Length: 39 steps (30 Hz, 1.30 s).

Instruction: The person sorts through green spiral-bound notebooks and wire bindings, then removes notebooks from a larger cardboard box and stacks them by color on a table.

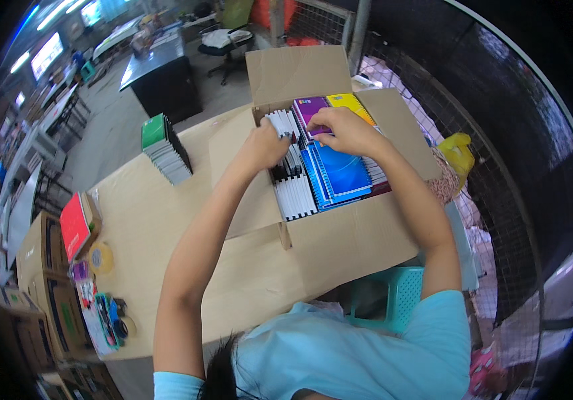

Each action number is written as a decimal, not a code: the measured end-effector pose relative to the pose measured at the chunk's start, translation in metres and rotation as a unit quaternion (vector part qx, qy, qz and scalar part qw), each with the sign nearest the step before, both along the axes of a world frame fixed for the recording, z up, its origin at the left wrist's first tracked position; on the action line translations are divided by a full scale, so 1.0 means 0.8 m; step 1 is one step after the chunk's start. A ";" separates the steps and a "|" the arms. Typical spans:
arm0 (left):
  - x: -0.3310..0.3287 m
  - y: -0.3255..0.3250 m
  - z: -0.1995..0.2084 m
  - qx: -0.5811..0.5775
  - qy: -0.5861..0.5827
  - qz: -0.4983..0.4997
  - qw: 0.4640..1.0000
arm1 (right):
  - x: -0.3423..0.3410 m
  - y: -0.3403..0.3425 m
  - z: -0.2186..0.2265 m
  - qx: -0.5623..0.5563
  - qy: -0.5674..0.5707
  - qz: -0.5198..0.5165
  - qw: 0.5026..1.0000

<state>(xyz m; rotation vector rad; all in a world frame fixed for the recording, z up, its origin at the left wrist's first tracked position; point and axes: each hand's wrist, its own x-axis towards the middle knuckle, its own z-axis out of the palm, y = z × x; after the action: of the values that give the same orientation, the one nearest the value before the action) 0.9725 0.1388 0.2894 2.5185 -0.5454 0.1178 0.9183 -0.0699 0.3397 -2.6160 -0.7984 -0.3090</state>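
An open cardboard box (340,243) in front of me is packed with spiral notebooks. Along its left side, a row of notebooks (296,198) stands on edge, showing white page edges and black bindings. My left hand (268,144) reaches down into this row with curled fingers; its fingertips are partly hidden, so what they grip is unclear. Flat on the right side lie a blue notebook (341,172), a purple notebook (311,107) and a yellow notebook (346,101). Over the purple and blue ones hovers my right hand (348,131), its thumb and bent fingers apart, holding nothing visible.
A stack of green-covered notebooks (165,150) stands left of the box on the table (233,273). Farther left are a red book (75,225), a tape roll (101,257) and a tape dispenser (114,320). A turquoise stool (403,297) and wire mesh are at right.
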 end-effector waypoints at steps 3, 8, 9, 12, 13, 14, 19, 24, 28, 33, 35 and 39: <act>0.026 -0.045 0.015 0.131 0.013 0.004 0.991 | -0.006 -0.010 0.003 0.018 -0.018 0.034 0.999; 0.027 -0.070 0.028 0.303 0.145 0.036 0.941 | -0.015 0.003 -0.012 -0.079 0.020 0.058 0.995; 0.020 -0.082 0.038 0.301 0.173 0.033 0.937 | -0.013 -0.007 -0.024 -0.098 0.019 0.054 0.994; 0.011 -0.089 0.048 0.228 0.248 0.102 0.936 | -0.011 -0.024 -0.046 -0.117 0.005 0.057 0.991; 0.009 -0.091 0.052 0.228 0.247 0.109 0.936 | -0.011 -0.030 -0.051 -0.109 0.006 0.049 0.993; 0.008 -0.095 0.057 0.251 0.291 0.096 0.918 | -0.011 -0.037 -0.055 -0.100 0.007 0.040 0.994; 0.037 -0.087 0.030 0.319 0.342 0.008 0.884 | -0.011 -0.054 -0.067 -0.056 0.001 0.085 0.995; 0.048 -0.100 0.028 0.342 0.305 -0.050 0.887 | -0.036 -0.042 -0.068 -0.100 -0.001 0.057 0.993; 0.060 -0.089 0.009 0.330 0.363 0.037 0.871 | -0.044 -0.032 -0.078 -0.132 -0.006 0.095 0.987; 0.054 -0.100 -0.030 0.361 0.194 0.155 0.899 | -0.041 -0.038 -0.079 -0.112 -0.001 0.051 0.992; 0.049 -0.092 -0.026 0.304 0.209 0.166 0.914 | -0.043 -0.039 -0.068 -0.120 0.008 0.045 0.992; 0.035 -0.100 -0.017 0.323 0.208 0.177 0.906 | -0.039 -0.043 -0.068 -0.123 -0.007 0.049 0.991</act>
<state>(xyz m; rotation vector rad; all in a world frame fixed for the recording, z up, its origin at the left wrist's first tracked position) 1.0009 0.0589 0.2758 3.1284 0.0790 -0.5452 0.8873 -0.1042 0.2855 -2.7922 -1.0240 -0.2136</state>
